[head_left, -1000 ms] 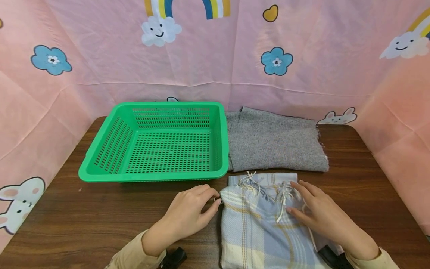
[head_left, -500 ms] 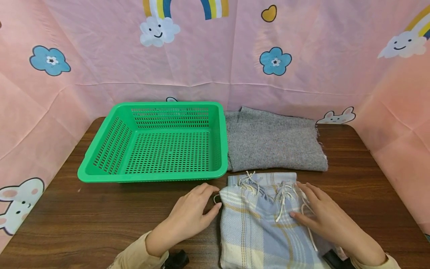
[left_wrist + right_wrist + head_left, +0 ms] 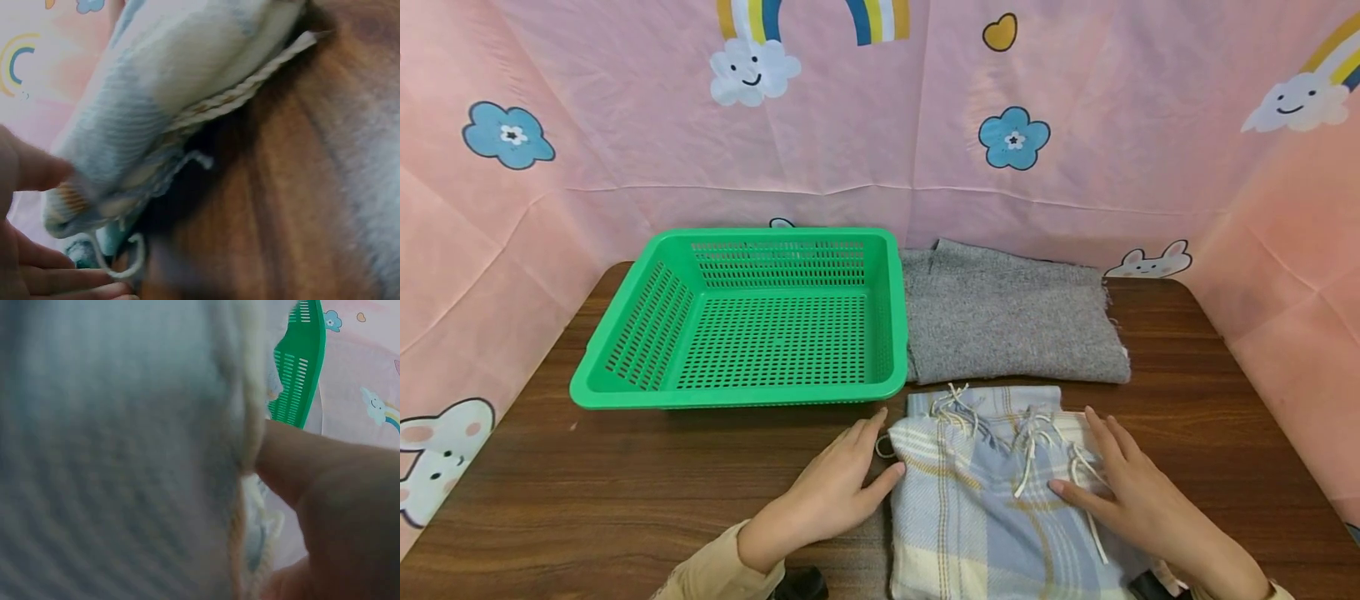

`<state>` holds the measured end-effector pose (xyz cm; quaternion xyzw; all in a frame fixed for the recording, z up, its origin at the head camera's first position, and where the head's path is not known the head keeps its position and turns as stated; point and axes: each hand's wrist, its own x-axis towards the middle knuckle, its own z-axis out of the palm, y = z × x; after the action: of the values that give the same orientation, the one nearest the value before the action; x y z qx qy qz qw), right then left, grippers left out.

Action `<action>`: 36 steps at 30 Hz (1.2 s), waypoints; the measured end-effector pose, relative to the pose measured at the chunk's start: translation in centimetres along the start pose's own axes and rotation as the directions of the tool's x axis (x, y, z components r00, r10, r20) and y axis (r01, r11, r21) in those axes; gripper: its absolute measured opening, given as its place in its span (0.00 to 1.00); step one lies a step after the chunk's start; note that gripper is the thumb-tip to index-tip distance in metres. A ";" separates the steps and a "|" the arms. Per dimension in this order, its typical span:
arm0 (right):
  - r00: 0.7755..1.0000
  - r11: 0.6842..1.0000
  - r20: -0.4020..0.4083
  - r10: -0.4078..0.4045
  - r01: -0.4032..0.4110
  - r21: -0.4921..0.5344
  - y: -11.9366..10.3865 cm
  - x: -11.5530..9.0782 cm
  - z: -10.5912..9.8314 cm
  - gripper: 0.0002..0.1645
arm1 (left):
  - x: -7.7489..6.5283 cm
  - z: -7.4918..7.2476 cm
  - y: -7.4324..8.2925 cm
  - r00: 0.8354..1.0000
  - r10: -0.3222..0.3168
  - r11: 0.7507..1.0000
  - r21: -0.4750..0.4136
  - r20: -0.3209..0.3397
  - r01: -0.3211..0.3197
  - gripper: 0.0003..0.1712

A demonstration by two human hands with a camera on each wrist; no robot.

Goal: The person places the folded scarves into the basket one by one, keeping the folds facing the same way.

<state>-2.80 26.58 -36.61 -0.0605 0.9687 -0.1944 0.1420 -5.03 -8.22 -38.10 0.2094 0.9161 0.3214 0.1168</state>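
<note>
A folded plaid scarf [image 3: 970, 508] in pale blue, cream and mustard, with white fringe, lies on the table at the front, right of the middle. At its left edge is my left hand [image 3: 835, 479], fingers stretched out and the thumb at the cloth's side. In the left wrist view that thumb is against the scarf [image 3: 119, 131], and a loop of fringe hangs near the fingers. My right hand [image 3: 1138, 492] lies along the scarf's right side with straight fingers, its thumb on the cloth near the fringe. The scarf fills much of the right wrist view, blurred.
A green perforated plastic basket [image 3: 741, 398] with nothing in it stands at the back left. To its right lies a folded grey cloth [image 3: 1007, 317], just behind the scarf. The brown wooden table [image 3: 625, 483] is enclosed by pink printed fabric [image 3: 865, 108] at the back and sides.
My left hand's fingers have straightened away from the fringe loop at the scarf's left corner. The right hand has slid slightly right, off the upper fringe. The scarf stays in place.
</note>
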 end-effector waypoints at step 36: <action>0.997 0.986 0.033 0.073 -0.077 0.150 2.4 -0.1 0.3 0.65 | 0.5 1.2 0.8 0.994 0.002 0.949 -0.312 0.105 0.031 0.49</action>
<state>-2.75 28.73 -37.76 -0.0156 0.9508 -0.2608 0.1667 -4.80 -6.84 -38.56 0.1979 0.8475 0.4506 0.1987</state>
